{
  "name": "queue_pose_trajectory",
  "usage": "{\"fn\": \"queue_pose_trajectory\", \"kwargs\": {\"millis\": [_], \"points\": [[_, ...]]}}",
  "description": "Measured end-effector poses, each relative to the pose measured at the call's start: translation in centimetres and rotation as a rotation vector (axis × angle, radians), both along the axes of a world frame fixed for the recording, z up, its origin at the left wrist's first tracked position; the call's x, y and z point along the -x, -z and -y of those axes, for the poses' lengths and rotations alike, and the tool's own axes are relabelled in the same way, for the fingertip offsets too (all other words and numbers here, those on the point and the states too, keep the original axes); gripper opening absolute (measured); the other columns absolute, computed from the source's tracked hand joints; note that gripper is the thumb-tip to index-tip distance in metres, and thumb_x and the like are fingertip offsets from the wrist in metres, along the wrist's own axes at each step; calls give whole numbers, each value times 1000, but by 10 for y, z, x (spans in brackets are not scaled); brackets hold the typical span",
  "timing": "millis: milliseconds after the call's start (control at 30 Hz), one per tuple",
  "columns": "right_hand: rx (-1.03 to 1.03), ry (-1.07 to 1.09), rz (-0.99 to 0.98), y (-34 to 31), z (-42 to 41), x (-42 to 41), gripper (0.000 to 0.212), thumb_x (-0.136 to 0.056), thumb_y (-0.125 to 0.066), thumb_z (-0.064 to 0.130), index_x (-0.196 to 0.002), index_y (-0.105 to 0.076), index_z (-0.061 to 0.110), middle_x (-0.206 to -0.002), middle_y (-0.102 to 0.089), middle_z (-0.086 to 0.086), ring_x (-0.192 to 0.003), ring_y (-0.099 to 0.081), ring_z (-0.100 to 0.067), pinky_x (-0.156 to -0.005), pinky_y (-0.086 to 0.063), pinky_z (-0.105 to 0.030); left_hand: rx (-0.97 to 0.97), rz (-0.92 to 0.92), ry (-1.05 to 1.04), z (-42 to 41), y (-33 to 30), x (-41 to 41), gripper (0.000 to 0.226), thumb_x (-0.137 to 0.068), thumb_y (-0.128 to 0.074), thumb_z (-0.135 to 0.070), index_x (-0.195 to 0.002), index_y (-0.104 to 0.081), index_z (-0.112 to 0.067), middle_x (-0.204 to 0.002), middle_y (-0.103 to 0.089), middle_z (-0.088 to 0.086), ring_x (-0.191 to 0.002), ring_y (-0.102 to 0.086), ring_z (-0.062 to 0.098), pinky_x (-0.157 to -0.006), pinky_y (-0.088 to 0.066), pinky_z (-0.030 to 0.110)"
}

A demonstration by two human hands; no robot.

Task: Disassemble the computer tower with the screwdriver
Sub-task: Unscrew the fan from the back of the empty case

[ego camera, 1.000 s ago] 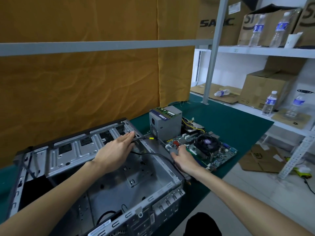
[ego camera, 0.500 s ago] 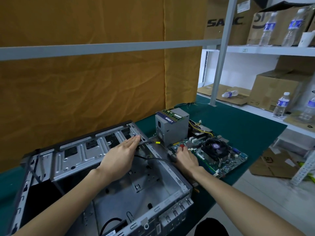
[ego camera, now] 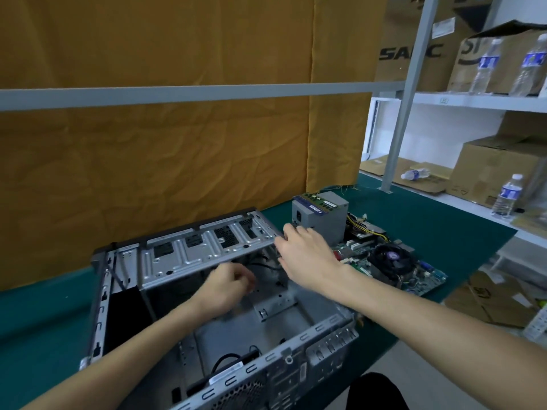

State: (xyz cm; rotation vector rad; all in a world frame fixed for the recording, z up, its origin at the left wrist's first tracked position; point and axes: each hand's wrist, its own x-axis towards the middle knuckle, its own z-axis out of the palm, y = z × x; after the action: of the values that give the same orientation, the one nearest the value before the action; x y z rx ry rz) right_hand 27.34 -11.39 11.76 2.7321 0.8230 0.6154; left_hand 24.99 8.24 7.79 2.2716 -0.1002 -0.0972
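Note:
The open computer case (ego camera: pixel 189 253) lies on its side on the green table, its inside facing up. My left hand (ego camera: pixel 228 288) is down inside the case with fingers curled, apparently round a black cable (ego camera: pixel 263 266) that runs toward the far right corner; motion blur hides the grip's detail. My right hand (ego camera: pixel 305 253) reaches over that corner, fingers stretched out and resting on the case rim (ego camera: pixel 266 232). I cannot make out a screwdriver.
A grey power supply (ego camera: pixel 322 217) stands just behind my right hand with RAM sticks (ego camera: pixel 318 202) on top. The removed motherboard (ego camera: pixel 414 273) with its fan (ego camera: pixel 389 258) lies to the right. Metal shelving with boxes (ego camera: pixel 491 173) and water bottles (ego camera: pixel 506 196) stands at the right.
My left hand dropped from the case's far corner down into the case. My right hand left the motherboard's edge and moved up to that corner. The view shifted left.

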Motion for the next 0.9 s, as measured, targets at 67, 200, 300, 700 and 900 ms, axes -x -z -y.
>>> {"fn": "queue_pose_trajectory", "kwargs": {"millis": [67,200,300,700,900], "points": [[165,-47,23,-1,-1,11,26,-98,-55,24,-118,-60,8,-119,-59,-13,-109,-55,-34,-93,-41,-42,303,-454,-115,10,7,-6,33,-108,-41,-26,-113,-63,-1,-104,-72,14,-86,-69,23,-71,-57,32],[317,63,-139,-7,-16,26,36,-92,-64,23,-121,-53,5,-118,-65,-15,-116,-52,-35,-98,-36,-43,841,-731,-169,20,16,-25,56,-109,-31,-41,-139,-51,1,-113,-67,21,-115,-61,35,-97,-46,42],[436,85,-184,-8,-28,36,42,-92,-63,21,-127,-47,4,-117,-68,-14,-121,-52,-33,-105,-29,-44,1071,-694,-211,28,14,-35,46,-110,-34,-34,-138,-51,-2,-107,-64,21,-112,-61,35,-89,-50,40],[-297,-9,-1010,-41,-61,18,44,-103,-52,41,-103,-70,1,-88,-78,-7,-65,-63,-17,-59,-49,-27,700,-516,-13,-3,12,-27,24,-95,-41,6,-89,-64,9,-65,-64,15,-50,-57,17,-45,-46,23],[-619,48,-596,-22,3,-5,16,-102,-53,25,-93,-66,22,-85,-69,4,-72,-64,-16,-62,-46,-32,539,-356,-228,31,47,-43,35,-105,-51,-11,-71,-56,-4,-63,-55,11,-49,-47,19,-50,-43,28]]}}
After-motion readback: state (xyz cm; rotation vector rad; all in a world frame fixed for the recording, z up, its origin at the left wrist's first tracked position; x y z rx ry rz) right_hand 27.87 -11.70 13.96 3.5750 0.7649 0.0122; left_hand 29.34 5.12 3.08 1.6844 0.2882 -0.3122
